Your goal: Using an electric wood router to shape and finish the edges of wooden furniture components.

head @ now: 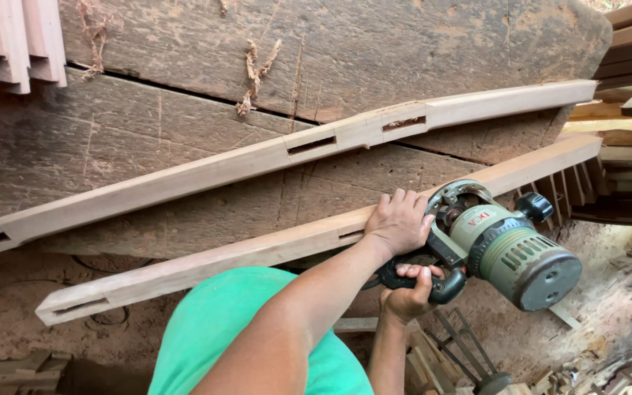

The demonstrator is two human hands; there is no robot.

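My left hand (399, 222) lies over the edge of a long pale wooden rail (206, 262), fingers curled over its top, right beside the round base of a grey-green electric router (510, 252). My right hand (408, 294) is below it, closed around the router's black handle (444, 287). The router lies on its side with its base pressed against the rail's face, and a black knob (535, 206) sticks out on its far side. The rail has a slot (80, 306) cut near its left end.
A second, curved rail (257, 157) with two slots lies above on a rough, cracked plank bench (148, 95). Wooden parts are stacked at the top left (9, 44) and at the right (630, 146). Offcuts and sawdust cover the ground at the lower right (608, 322).
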